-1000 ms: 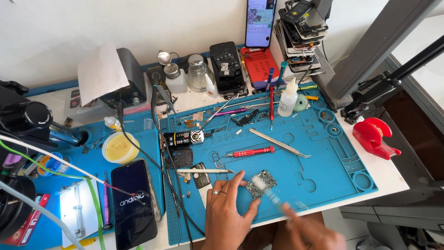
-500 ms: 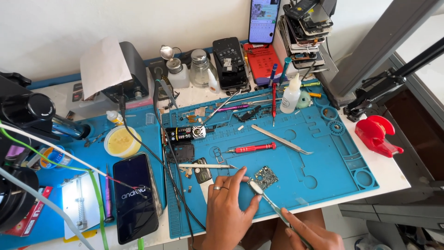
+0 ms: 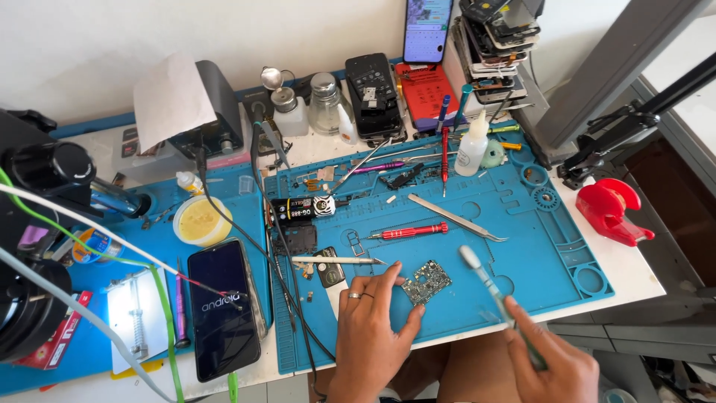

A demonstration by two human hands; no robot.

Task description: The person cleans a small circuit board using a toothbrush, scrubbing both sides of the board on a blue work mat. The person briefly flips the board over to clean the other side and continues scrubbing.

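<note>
My left hand point(image 3: 369, 328) rests on the blue work mat point(image 3: 522, 224) near its front edge, a ring on one finger. Its fingertips pinch the left edge of a small green circuit board point(image 3: 426, 280) lying flat on the mat. My right hand point(image 3: 550, 366) is low at the front right and grips a clear-handled brush point(image 3: 488, 285). The brush head points up and left, lifted just right of the board and not touching it.
Red screwdriver point(image 3: 409, 232), steel tweezers point(image 3: 456, 218) and a second pair of tweezers point(image 3: 335, 260) lie behind the board. A dark phone point(image 3: 222, 307) lies left of the mat. Bottles point(image 3: 473, 146), stacked phones point(image 3: 498, 45) and a red clamp point(image 3: 610, 210) stand at back and right.
The brush was over the circuit board; my right hand has drawn it back to the right, off the board. The left hand keeps its hold on the board.
</note>
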